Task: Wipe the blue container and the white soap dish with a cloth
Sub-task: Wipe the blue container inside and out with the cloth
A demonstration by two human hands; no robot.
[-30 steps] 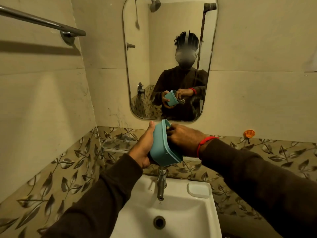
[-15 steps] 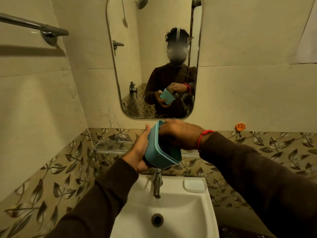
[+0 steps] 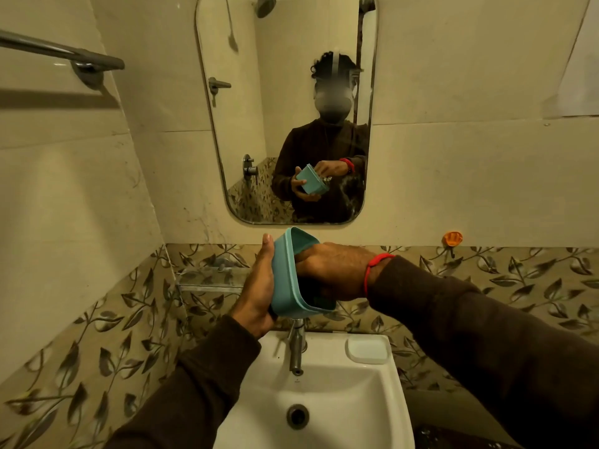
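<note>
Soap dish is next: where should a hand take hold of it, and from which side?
Probably from above, pinching its two long edges. The white soap dish lies flat and low on the sink ledge right of the tap, so its sides give little to grab. The right hand is nearer.

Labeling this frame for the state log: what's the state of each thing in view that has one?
blue container: held on its side above the tap, opening toward the right hand.
left hand: gripping the container's base.
right hand: fingers inside the container; cloth not visible.
soap dish: on the sink's right ledge, untouched.
tap: no water running.
sink: drain open, bowl looks dry.
</note>
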